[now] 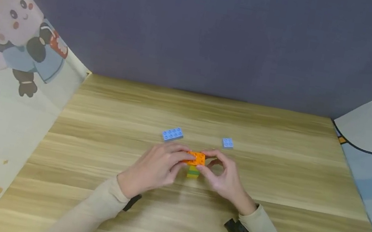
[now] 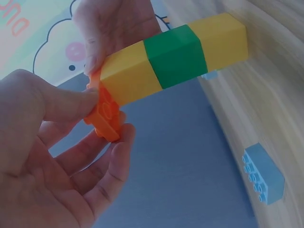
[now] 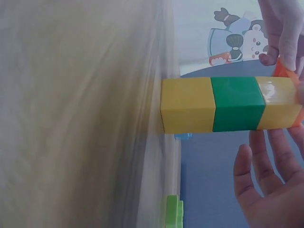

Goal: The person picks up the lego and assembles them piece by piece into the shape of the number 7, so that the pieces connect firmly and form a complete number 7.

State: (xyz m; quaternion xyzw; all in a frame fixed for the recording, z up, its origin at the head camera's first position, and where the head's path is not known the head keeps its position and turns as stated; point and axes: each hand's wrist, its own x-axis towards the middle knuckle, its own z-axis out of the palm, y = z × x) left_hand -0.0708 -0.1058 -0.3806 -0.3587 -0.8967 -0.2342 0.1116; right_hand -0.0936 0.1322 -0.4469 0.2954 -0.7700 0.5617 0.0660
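Note:
A tower of yellow and green blocks [image 2: 175,57] stands upright on the table, with green between two yellow ones. On its top end lies a thin orange brick [image 1: 198,159] with studs. My left hand [image 1: 159,165] pinches the orange brick from the left, thumb on one side and fingers on the other. From the right, my right hand [image 1: 225,178] holds the same brick by its edge between thumb and fingers. In the head view the hands and the orange brick hide most of the tower; whether the brick is pressed fully home I cannot tell.
On the wooden table [image 1: 117,108], a long blue brick [image 1: 173,134] lies behind my left hand and a small square blue one [image 1: 227,142] behind my right. A light green piece [image 3: 172,211] shows in the right wrist view. A dark panel [image 1: 221,35] closes the back.

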